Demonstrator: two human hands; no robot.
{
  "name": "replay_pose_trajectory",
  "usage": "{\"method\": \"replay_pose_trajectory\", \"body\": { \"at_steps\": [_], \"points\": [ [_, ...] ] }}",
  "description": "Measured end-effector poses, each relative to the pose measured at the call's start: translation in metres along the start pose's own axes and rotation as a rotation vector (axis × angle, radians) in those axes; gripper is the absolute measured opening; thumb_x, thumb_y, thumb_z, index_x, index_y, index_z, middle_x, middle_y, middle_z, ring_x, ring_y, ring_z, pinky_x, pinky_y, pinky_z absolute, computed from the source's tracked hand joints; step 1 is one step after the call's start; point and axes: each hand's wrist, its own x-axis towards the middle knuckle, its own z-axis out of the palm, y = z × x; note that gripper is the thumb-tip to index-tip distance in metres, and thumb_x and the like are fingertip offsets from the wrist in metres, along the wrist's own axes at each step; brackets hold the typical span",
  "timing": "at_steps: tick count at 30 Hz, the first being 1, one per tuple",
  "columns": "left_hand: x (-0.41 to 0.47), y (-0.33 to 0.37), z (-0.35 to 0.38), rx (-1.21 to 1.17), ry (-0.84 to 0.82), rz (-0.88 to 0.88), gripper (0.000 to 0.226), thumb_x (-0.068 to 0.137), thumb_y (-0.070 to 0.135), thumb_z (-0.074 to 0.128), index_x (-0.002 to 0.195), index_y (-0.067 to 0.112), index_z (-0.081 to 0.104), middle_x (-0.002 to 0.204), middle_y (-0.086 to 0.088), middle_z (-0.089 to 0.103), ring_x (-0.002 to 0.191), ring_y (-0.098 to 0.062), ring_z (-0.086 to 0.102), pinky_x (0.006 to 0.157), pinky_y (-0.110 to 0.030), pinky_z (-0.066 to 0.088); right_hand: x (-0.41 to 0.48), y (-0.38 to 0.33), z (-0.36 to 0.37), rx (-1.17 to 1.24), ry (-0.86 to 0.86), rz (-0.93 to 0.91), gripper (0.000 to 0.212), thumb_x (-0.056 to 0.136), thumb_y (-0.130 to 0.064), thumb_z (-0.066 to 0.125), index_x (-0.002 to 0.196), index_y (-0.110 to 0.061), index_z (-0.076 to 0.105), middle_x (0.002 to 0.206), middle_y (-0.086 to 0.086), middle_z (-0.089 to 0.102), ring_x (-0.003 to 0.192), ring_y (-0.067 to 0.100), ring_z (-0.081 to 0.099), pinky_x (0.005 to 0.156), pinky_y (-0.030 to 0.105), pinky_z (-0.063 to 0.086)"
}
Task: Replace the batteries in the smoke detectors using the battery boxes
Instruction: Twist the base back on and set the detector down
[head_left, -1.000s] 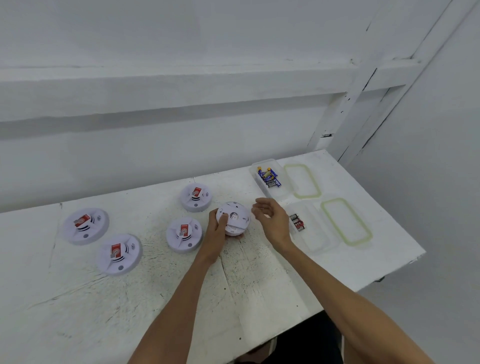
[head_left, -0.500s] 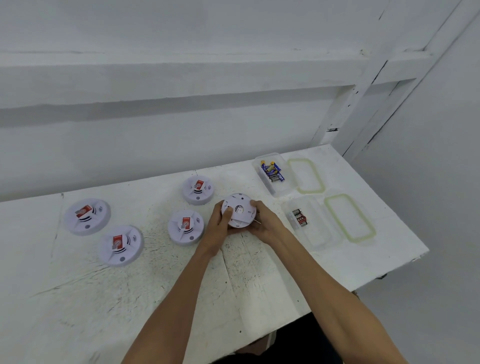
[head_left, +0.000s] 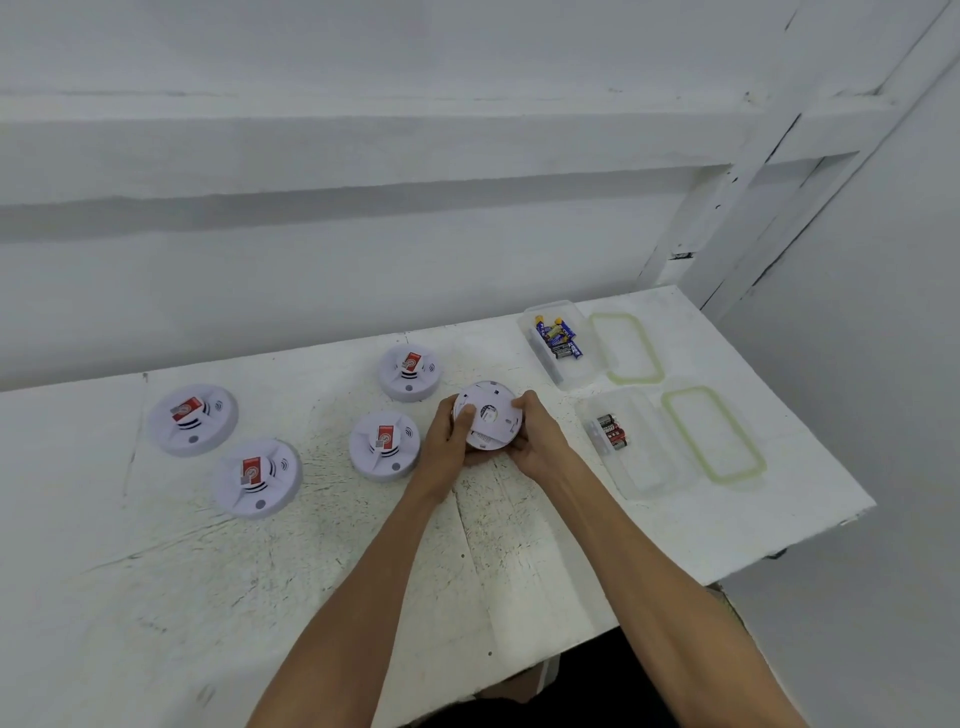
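Between your two hands, over the scratched white tabletop (head_left: 311, 571), you hold a round white plastic smoke detector (head_left: 488, 415) with its plain back turned up toward you. Your left hand (head_left: 449, 441) grasps its left rim, the thumb laid across the back face. Your right hand (head_left: 535, 441) is curled round the right rim, fingers wrapped over the far edge. Whether the detector rests on the table or is lifted off it cannot be told.

Just left of your left hand lies a second round white detector with a red label (head_left: 384, 446), face up. A third of the same kind (head_left: 410, 373) sits just beyond your left hand, toward the wall. Well off to the left of that hand lie two more red-labelled detectors (head_left: 193, 420) (head_left: 257, 478), the nearer one closer to you.

To the right of your right hand stands an open clear plastic box (head_left: 644, 467) holding a few black-and-red batteries (head_left: 612, 431) at its far end. Its clear lid with a pale green seal (head_left: 712, 434) lies flat just beside it, farther right. Beyond your right hand, near the wall, is a second open clear plastic box (head_left: 569, 374) with blue-and-yellow batteries (head_left: 558, 340) inside, and its matching green-sealed lid (head_left: 627, 347) lies just to its right.
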Motion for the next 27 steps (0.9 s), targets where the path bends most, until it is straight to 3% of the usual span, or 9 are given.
{"method": "replay_pose_trajectory", "body": {
  "at_steps": [3,8,10,13,17,19,21,25,27],
  "points": [
    [-0.001,-0.001,0.001,-0.046,-0.022,-0.015,0.035,0.111,0.037,0.045,0.142,0.020,0.048,0.139,-0.008,0.064,0.124,-0.025,0.067,0.094,-0.049,0.062,0.006,0.004,0.004,-0.025,-0.009,-0.029,0.025,0.091,-0.017,0.053,0.108,-0.001,0.064,0.118,0.026,0.067,0.099,0.037,0.064,0.094,0.053,0.054],
    [-0.002,0.000,0.001,-0.164,-0.060,-0.084,0.032,0.112,0.019,0.041,0.143,0.022,0.049,0.145,-0.012,0.061,0.127,-0.029,0.065,0.102,-0.055,0.056,0.007,0.005,0.010,-0.107,0.063,-0.071,0.020,0.096,-0.024,0.049,0.090,-0.010,0.062,0.105,0.016,0.068,0.086,0.029,0.064,0.071,0.037,0.054],
    [-0.003,-0.002,0.001,-0.190,-0.082,-0.071,0.038,0.112,0.021,0.044,0.150,0.020,0.044,0.148,-0.012,0.058,0.131,-0.032,0.063,0.103,-0.058,0.055,0.005,0.006,0.008,-0.053,0.022,-0.072,0.020,0.095,-0.023,0.050,0.095,-0.009,0.065,0.106,0.019,0.069,0.088,0.031,0.066,0.073,0.040,0.055],
    [-0.007,0.002,0.005,-0.153,-0.097,-0.029,0.044,0.111,0.026,0.047,0.154,0.025,0.041,0.151,-0.007,0.056,0.133,-0.029,0.061,0.094,-0.051,0.061,0.002,0.003,0.001,0.065,-0.042,-0.029,0.027,0.093,-0.022,0.049,0.103,-0.003,0.066,0.103,0.022,0.070,0.088,0.036,0.066,0.074,0.044,0.057],
    [-0.009,0.002,0.010,-0.145,-0.088,-0.006,0.045,0.111,0.028,0.047,0.156,0.030,0.039,0.150,-0.003,0.055,0.129,-0.029,0.064,0.085,-0.050,0.063,0.007,0.002,-0.004,0.101,-0.051,0.006,0.037,0.084,-0.026,0.054,0.111,-0.001,0.063,0.127,0.029,0.063,0.105,0.041,0.062,0.100,0.058,0.048],
    [-0.009,-0.001,0.011,-0.115,-0.097,-0.001,0.044,0.112,0.030,0.046,0.155,0.031,0.041,0.150,-0.004,0.055,0.127,-0.029,0.066,0.085,-0.052,0.063,0.012,0.005,-0.007,0.129,-0.028,0.001,0.030,0.090,-0.025,0.051,0.107,-0.002,0.060,0.126,0.030,0.062,0.105,0.041,0.061,0.104,0.062,0.044],
    [-0.010,-0.001,0.013,-0.085,-0.084,0.011,0.041,0.112,0.031,0.046,0.152,0.030,0.044,0.148,-0.005,0.056,0.124,-0.029,0.067,0.084,-0.054,0.063,0.010,0.005,-0.007,0.160,-0.030,0.004,0.024,0.099,-0.024,0.043,0.104,-0.004,0.057,0.123,0.027,0.062,0.098,0.040,0.062,0.101,0.060,0.047],
    [-0.010,-0.002,0.013,-0.077,0.024,-0.001,0.037,0.112,0.036,0.042,0.147,0.026,0.050,0.142,-0.008,0.061,0.118,-0.025,0.070,0.075,-0.046,0.065,0.011,0.002,0.004,0.156,-0.028,0.046,0.035,0.105,-0.027,0.033,0.130,-0.009,0.050,0.123,0.021,0.057,0.084,0.031,0.060,0.095,0.046,0.048],
    [-0.008,-0.003,0.011,-0.091,0.013,-0.008,0.036,0.112,0.037,0.042,0.145,0.027,0.052,0.142,-0.008,0.062,0.117,-0.025,0.070,0.075,-0.046,0.065,0.013,0.003,0.005,0.109,0.004,0.055,0.026,0.100,-0.022,0.034,0.115,-0.009,0.051,0.111,0.018,0.057,0.081,0.030,0.060,0.098,0.049,0.049]
  ]
}}
